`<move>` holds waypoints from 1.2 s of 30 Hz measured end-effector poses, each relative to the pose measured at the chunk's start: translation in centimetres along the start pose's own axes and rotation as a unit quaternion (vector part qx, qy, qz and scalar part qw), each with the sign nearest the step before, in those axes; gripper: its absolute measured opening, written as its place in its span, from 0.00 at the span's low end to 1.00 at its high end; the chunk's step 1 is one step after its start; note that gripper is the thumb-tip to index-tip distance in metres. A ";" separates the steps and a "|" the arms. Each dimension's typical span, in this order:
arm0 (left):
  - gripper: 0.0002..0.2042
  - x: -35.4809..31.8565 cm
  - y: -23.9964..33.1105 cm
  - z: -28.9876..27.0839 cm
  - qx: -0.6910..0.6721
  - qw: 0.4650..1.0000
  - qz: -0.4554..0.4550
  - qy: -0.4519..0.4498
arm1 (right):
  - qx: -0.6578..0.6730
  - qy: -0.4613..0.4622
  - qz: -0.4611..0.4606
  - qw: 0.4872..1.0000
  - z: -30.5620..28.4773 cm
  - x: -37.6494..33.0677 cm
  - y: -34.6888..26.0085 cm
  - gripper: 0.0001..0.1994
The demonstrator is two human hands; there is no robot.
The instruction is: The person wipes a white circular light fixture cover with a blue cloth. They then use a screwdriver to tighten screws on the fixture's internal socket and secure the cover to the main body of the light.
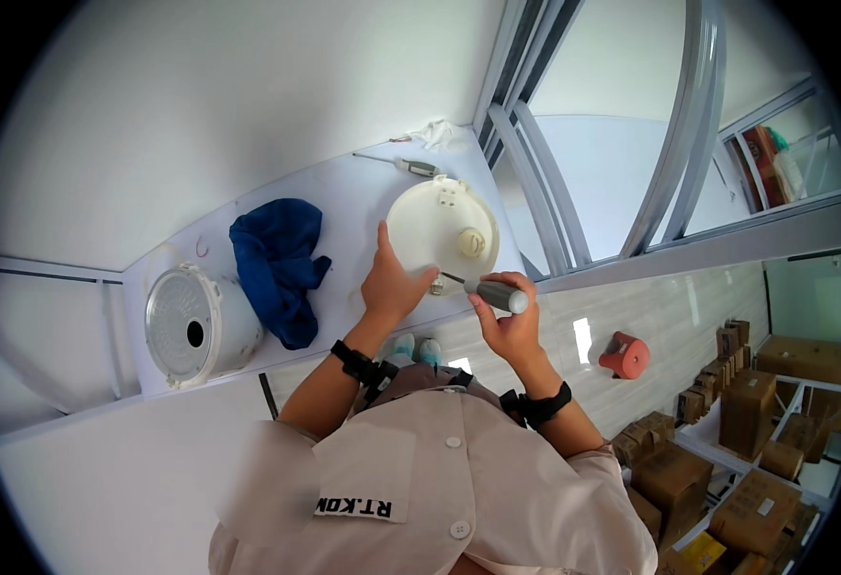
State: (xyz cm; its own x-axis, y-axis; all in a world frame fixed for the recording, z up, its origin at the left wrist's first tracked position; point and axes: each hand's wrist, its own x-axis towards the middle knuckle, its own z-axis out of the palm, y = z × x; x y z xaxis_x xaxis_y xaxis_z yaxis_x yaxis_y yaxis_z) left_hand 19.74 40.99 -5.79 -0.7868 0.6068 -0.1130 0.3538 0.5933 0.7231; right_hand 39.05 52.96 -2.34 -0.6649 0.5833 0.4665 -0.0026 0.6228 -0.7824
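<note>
Steadying the round white lid point(437, 228) on the desk point(344, 206) with our left hand point(394, 283) spread flat, we are clamping our right hand point(507, 321) around a grey-handled screwdriver point(493, 293) at its near edge.

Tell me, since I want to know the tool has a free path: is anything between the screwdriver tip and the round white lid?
Nothing visible blocks it. The right hand holds the screwdriver, its tip at the near edge of the round white lid. The left hand rests on that edge beside the tip, not across it. The blue cloth lies off to the left.

Blue cloth point(277, 264), second screwdriver point(411, 167), cardboard boxes point(746, 412)
</note>
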 end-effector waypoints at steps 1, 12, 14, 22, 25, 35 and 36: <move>0.62 0.0 0.3 -0.1 0.000 1.000 -0.001 -0.008 | -0.006 -0.001 0.007 1.000 -0.1 -0.1 0.0 0.29; 0.62 0.4 0.9 -1.3 0.003 0.999 -0.001 -0.041 | -0.007 0.023 0.022 0.999 1.0 -0.2 -0.6 0.28; 0.62 0.5 0.8 -1.4 0.012 0.999 -0.002 -0.043 | -0.012 0.029 0.022 0.999 1.1 -0.3 -0.7 0.28; 0.61 0.6 -0.4 -0.8 0.025 0.999 0.039 -0.020 | -0.028 0.034 0.032 0.999 1.5 -0.1 -0.9 0.29; 0.61 0.5 -0.6 -0.7 0.022 0.998 0.051 -0.014 | -0.046 0.042 0.026 0.998 1.7 -0.2 -0.6 0.34; 0.61 0.6 -0.4 -0.5 0.045 0.997 0.060 -0.020 | -0.101 0.095 0.059 0.989 3.2 1.7 -2.5 0.52; 0.61 0.6 -0.4 -0.5 0.046 0.997 0.060 -0.020 | -0.134 0.102 0.021 0.985 3.4 1.6 -1.8 0.53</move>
State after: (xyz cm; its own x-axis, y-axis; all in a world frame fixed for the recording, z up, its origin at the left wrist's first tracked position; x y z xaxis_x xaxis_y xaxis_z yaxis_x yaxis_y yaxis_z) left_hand 18.83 40.89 -5.78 -0.7154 0.6962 -0.0584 0.4902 0.5598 0.6681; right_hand 35.42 50.98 -1.58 -0.4966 0.6866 0.5309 0.2373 0.6958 -0.6779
